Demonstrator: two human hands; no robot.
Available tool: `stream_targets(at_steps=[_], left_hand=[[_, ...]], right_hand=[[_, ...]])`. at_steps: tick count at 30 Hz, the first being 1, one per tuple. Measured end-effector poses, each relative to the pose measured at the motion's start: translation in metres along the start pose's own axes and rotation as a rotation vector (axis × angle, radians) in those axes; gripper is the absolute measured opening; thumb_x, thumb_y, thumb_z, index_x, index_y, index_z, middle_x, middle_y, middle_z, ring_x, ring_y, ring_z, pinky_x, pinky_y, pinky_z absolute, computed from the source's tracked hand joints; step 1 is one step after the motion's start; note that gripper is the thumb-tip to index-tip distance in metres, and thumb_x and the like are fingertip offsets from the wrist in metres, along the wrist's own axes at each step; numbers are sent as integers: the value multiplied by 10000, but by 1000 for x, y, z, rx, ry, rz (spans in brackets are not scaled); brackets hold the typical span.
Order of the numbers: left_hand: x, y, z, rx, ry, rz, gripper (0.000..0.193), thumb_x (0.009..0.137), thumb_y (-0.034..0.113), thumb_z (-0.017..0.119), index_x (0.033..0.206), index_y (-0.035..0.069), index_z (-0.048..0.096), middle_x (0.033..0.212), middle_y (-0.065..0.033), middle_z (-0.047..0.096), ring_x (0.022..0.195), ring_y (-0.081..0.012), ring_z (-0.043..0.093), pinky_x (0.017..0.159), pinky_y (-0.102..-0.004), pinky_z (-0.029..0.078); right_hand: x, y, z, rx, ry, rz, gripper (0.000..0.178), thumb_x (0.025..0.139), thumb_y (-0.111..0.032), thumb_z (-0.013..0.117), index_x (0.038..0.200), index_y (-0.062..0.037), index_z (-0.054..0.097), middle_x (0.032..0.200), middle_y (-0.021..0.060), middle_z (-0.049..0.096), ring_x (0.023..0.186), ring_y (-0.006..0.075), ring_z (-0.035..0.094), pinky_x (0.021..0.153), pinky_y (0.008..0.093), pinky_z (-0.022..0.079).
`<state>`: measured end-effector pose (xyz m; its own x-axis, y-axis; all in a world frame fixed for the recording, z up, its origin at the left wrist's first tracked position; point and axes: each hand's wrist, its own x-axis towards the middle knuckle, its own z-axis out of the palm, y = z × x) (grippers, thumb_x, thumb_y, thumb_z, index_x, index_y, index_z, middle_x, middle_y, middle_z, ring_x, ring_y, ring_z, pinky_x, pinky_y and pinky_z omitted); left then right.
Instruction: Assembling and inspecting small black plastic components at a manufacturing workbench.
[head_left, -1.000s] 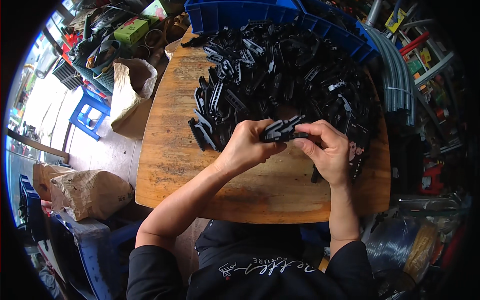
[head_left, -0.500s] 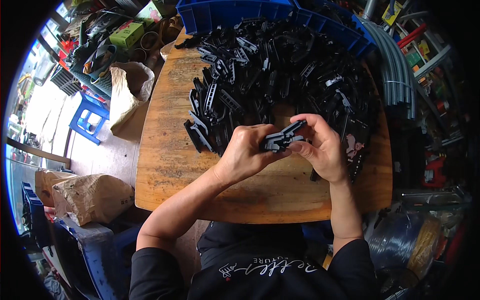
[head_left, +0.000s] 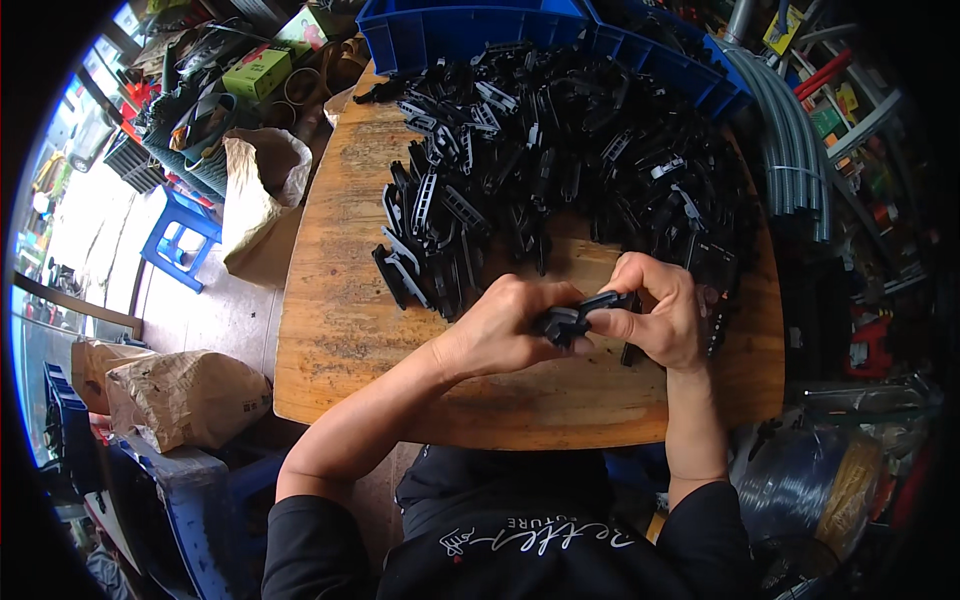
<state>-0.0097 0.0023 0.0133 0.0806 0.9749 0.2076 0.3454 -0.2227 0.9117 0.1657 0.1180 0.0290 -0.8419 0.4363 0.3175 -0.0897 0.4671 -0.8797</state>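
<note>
Above the near half of the wooden table, a small black-and-grey plastic part (head_left: 566, 322) is held between both hands. My left hand (head_left: 508, 322) wraps round its left end with closed fingers. My right hand (head_left: 656, 312) pinches its upper right end between thumb and forefinger. The fingers hide much of the part, so its exact kind cannot be made out. Just beyond the hands lies a large heap of similar black plastic parts (head_left: 540, 150), some with grey strips. A few grey-edged pieces (head_left: 402, 262) rest at the heap's left edge.
The heap covers the far part of the wooden table (head_left: 340, 340). Blue plastic bins (head_left: 470, 30) stand along its far edge. To the left are a paper sack (head_left: 262, 200), a blue stool (head_left: 180, 238) and another paper bag (head_left: 190, 395). Grey tubing (head_left: 797, 150) hangs at the right.
Both hands have moved slightly nearer to me with the plastic part. The part has turned, and my right fingers have closed more tightly on its end.
</note>
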Motion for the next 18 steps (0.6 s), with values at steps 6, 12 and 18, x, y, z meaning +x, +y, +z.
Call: stream_targets(at_steps=[6,12,18], left_hand=[[3,1,-45,-761,339,-149,284,804,120,665,1051,-3,596,856,-103,669,798,-178,660,644,-269,516],[9,-19,-48,-924,379,-73,407,723,-24,632,1119,4,540,890,-85,616,822,-173,608,727,-279,479],[8,-8,-36,366,342,378,257,636,25,692,887,65,656,993,-69,605,984,-215,552,832,-320,449]], right_hand=[[31,8,8,-339,94,183,309,806,-241,705,952,-1,575,759,7,557,660,62,522,620,216,450],[32,31,35,-796,123,5,222,730,7,637,932,-20,549,893,128,593,824,307,589,713,363,481],[-3,-15,22,-448,213,172,148,804,1,613,942,7,559,792,54,606,669,124,587,614,251,473]])
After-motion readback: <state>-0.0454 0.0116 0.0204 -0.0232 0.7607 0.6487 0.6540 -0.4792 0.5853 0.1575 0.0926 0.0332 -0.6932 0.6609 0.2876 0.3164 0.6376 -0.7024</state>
